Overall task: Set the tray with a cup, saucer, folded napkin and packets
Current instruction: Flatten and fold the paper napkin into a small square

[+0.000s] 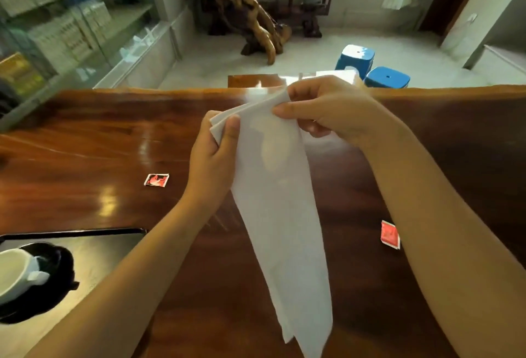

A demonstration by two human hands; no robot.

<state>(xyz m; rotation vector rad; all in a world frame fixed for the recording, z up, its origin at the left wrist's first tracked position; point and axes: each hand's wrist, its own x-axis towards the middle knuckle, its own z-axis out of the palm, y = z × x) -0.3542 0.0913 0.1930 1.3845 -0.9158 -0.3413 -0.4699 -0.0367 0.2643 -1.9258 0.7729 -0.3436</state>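
Observation:
A white napkin (280,215) hangs in the air above the wooden table (85,144), folded along its top edge and trailing down toward me. My left hand (213,158) pinches its upper left corner, and my right hand (327,107) grips the upper right corner. At the lower left a dark tray (113,243) holds a black saucer (61,260) with a white cup (17,272) on it. One red packet (156,180) lies on the table left of my hands. A second red packet (389,234) lies to the right, partly behind my right forearm.
Beyond the table's far edge are two blue stools (370,68) and a carved wooden root sculpture (250,16) on a pale floor. A glass display cabinet (71,21) runs along the left side.

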